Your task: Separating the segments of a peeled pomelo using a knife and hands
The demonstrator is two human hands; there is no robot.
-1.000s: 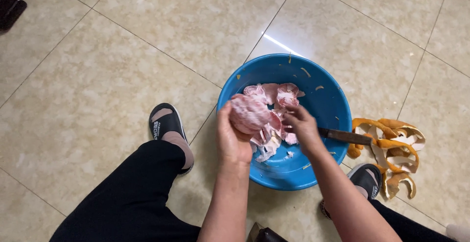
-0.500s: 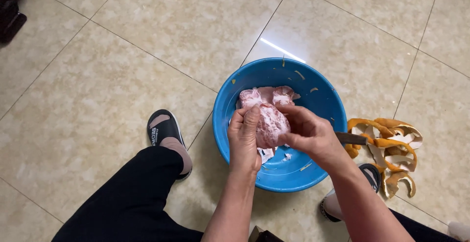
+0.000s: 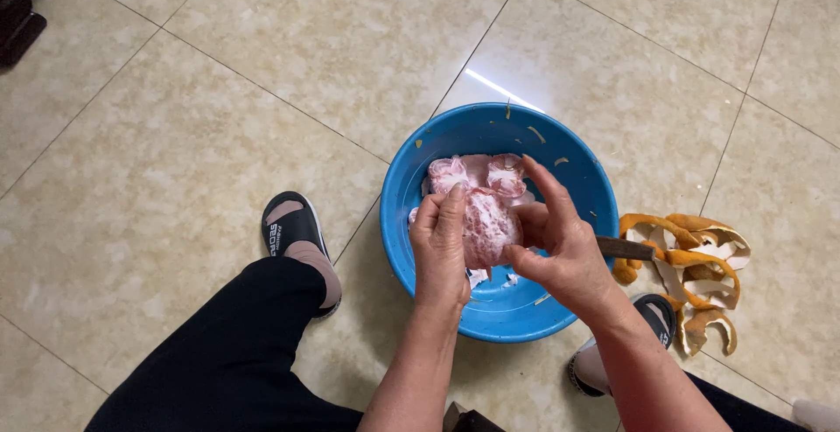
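Now, step in hand: peeling pith and membrane off a pink peeled fruit (image 3: 486,222), by the look of it a pomelo, held over the blue basin (image 3: 420,183).
How to do it well: keep the fruit low over the basin so scraps fall inside; let the left hand (image 3: 440,253) steady it while the right hand (image 3: 560,244) pulls the skin in small strips, gently, so the soft flesh does not tear.
Left hand's hold: curled closed against the fruit's left side, thumb and fingers pressed on it, carrying its weight.
Right hand's hold: partly closed; thumb and bent fingers pinch at the fruit's right side, the index finger raised above it. A dark knife handle (image 3: 626,248) pokes out from behind this hand towards the basin's right rim; I cannot tell whether the hand grips it.
Fruit against the grip: between both hands, touching both, lifted above the basin's middle.
Other pieces: more pink segments (image 3: 477,171) lie in the basin towards its far rim, just beyond the held fruit.
Peel: an orange peel pile (image 3: 691,266) sits on the tiled floor (image 3: 219,117), just beside the basin's right edge.
Feet: a black sandal (image 3: 293,231) stands left of the basin.
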